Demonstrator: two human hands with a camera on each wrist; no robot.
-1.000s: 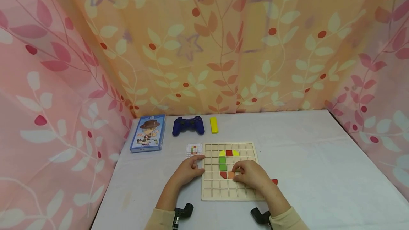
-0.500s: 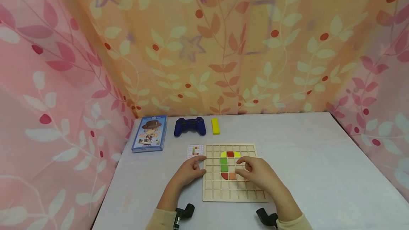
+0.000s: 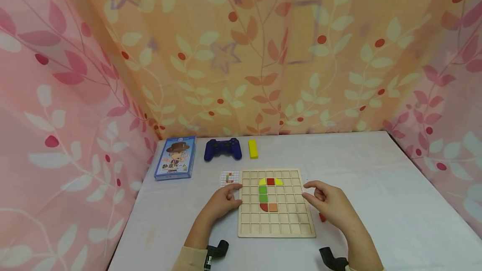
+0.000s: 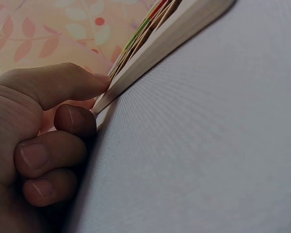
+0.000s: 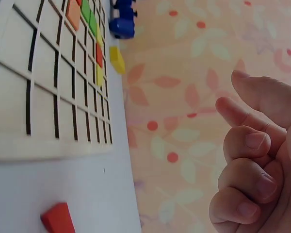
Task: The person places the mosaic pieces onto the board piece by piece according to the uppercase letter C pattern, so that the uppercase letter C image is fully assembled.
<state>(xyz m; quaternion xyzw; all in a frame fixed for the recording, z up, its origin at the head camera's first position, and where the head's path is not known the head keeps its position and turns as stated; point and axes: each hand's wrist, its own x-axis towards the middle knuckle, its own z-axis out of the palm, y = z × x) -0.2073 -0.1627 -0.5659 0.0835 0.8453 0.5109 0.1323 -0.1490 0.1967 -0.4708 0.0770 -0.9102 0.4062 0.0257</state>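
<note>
A pale wooden grid board [image 3: 293,223] lies flat. Set in its cells are two green squares [image 3: 263,193], a red square [image 3: 270,182] between two yellow rounded pieces [image 3: 279,182], a red rounded piece [image 3: 264,207] and an orange square [image 3: 273,207]. My left hand [image 3: 222,202] touches the board's left edge with thumb and index finger spread apart; its other fingers are bent in the left wrist view. Just off the board's right edge, my right hand [image 3: 329,202] holds nothing, thumb and index finger apart. Beneath it on the table lies a loose red piece [image 5: 58,218], partly hidden in the head view.
A small card [image 3: 230,176] with a coloured grid pattern lies at the board's upper left, partly covered by my left hand. Farther back are a blue boxed game [image 3: 175,158], a dark blue game controller [image 3: 223,149] and a yellow block [image 3: 253,149]. Patterned curtains surround the white table.
My right hand has left the orange square in its cell and moved right, past the board's edge towards the loose red piece. My left hand stays at the board's left edge.
</note>
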